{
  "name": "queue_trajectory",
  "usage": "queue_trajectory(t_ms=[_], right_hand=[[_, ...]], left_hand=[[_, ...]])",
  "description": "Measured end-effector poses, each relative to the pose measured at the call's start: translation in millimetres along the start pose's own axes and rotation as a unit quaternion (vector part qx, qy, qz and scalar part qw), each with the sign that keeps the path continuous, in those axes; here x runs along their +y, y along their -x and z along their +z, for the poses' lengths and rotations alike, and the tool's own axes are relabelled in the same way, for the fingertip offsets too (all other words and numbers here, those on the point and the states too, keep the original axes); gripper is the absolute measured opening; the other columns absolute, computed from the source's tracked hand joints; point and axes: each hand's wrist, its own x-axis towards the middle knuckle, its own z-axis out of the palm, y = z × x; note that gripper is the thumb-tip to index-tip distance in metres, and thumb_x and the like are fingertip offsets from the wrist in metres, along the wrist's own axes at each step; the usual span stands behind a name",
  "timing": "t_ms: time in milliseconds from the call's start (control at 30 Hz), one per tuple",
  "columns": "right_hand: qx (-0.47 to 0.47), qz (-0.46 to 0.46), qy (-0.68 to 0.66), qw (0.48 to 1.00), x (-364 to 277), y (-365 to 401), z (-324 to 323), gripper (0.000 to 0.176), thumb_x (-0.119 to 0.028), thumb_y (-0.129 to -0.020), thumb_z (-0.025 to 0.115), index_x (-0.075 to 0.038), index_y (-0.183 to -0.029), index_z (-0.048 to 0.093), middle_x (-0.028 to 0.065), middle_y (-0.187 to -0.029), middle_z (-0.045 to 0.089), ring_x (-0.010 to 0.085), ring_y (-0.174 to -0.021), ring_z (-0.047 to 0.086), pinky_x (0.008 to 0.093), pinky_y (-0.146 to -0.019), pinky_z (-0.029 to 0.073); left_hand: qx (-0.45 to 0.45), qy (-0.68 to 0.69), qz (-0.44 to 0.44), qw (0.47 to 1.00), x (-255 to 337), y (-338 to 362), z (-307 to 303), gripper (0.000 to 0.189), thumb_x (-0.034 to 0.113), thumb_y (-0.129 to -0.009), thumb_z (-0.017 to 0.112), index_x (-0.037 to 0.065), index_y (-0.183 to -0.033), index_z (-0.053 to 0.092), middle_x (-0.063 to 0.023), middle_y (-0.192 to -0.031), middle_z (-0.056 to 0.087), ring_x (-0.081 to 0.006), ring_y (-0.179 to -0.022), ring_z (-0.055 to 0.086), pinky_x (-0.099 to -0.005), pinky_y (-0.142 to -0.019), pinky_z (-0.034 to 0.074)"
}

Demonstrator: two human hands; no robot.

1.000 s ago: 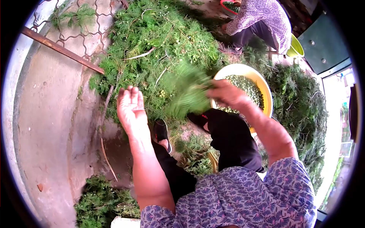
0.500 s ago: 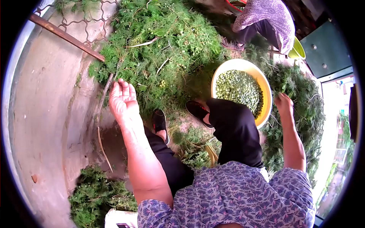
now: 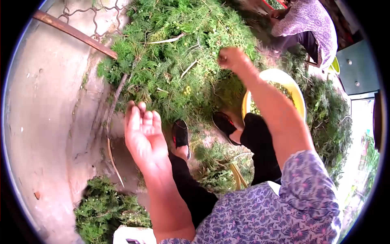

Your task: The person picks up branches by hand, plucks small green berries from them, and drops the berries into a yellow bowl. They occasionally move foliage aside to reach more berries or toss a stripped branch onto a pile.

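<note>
Around us the concrete floor (image 3: 48,122) spreads to nine o'clock, leaving room beyond the branches' edge. We count three larger heaps: the branch pile (image 3: 162,77) at twelve, a side heap (image 3: 331,122) at three, a lower heap (image 3: 101,209) between seven and eight. One yellow basin (image 3: 300,101) with berries (image 3: 254,107) stands at two. Our left hand (image 3: 147,136) opens palm-up, fingers loosely bent, gripping nothing visible; our right hand (image 3: 235,59) curls over the pile, hold untellable.

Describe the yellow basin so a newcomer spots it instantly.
Find the big heap of green branches filling the top centre. At its lower right, partly covered by the person's right forearm, sits the yellow basin. Its wide mouth, showing green berries, sets it apart from the yellow-green container mostly hidden behind the co-worker.
</note>
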Motion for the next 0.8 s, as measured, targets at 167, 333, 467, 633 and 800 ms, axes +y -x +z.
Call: queue_trajectory(t_ms=[167,333,467,633,800], right_hand=[[0.041,0.43,-0.273,0.86,-53.4,7.0,86.9,0.012,-0.003,-0.082,0.05,-0.003,-0.093,0.056,0.0103,-0.069,0.06,0.0161,-0.046,0.056,0.0253,-0.052,0.052],[0.098,0.276,0.02,0.956,6.5,-30.0,120.7,0.046,-0.002,-0.076,0.049,-0.005,-0.122,0.047,0.0188,-0.096,0.061,0.0254,-0.06,0.063,0.0329,-0.064,0.052],[0.08,0.309,-0.121,0.94,3.9,-61.6,131.5,0.059,-0.005,-0.078,0.051,-0.008,-0.134,0.032,0.0194,-0.119,0.052,0.0241,-0.062,0.064,0.0331,-0.057,0.053],[0.098,0.372,-0.33,0.862,8.6,-70.7,142.8,0.04,-0.007,-0.081,0.059,-0.002,-0.118,0.047,0.0144,-0.105,0.057,0.0199,-0.078,0.061,0.0306,-0.063,0.052],[0.213,0.318,-0.598,0.704,-31.3,-46.0,140.8,0.01,0.0,-0.081,0.057,-0.001,-0.091,0.057,0.0132,-0.085,0.061,0.0214,-0.073,0.062,0.035,-0.067,0.056]], left_hand=[[0.013,-0.059,-0.009,0.998,-0.5,11.4,5.7,0.021,0.012,-0.09,0.051,0.006,-0.11,0.053,0.0016,-0.084,0.056,-0.0058,-0.062,0.045,-0.0226,-0.069,0.043],[0.006,-0.075,-0.017,0.997,-1.1,16.1,12.4,0.029,0.011,-0.091,0.047,0.003,-0.118,0.047,0.0,-0.087,0.054,-0.0062,-0.062,0.044,-0.0229,-0.068,0.043],[-0.024,-0.069,-0.026,0.997,-5.4,15.6,11.0,0.033,0.009,-0.092,0.043,0.001,-0.123,0.042,-0.0025,-0.088,0.051,-0.0068,-0.062,0.043,-0.0256,-0.067,0.045],[-0.037,-0.044,-0.027,0.998,-5.5,13.6,9.5,0.035,0.007,-0.09,0.044,0.002,-0.124,0.039,-0.0057,-0.089,0.053,-0.0101,-0.063,0.049,-0.0356,-0.073,0.048],[-0.01,-0.073,-0.01,0.997,-5.3,11.0,12.2,0.032,0.009,-0.09,0.046,0.001,-0.121,0.044,-0.0016,-0.088,0.053,-0.0066,-0.063,0.045,-0.0245,-0.067,0.046]])
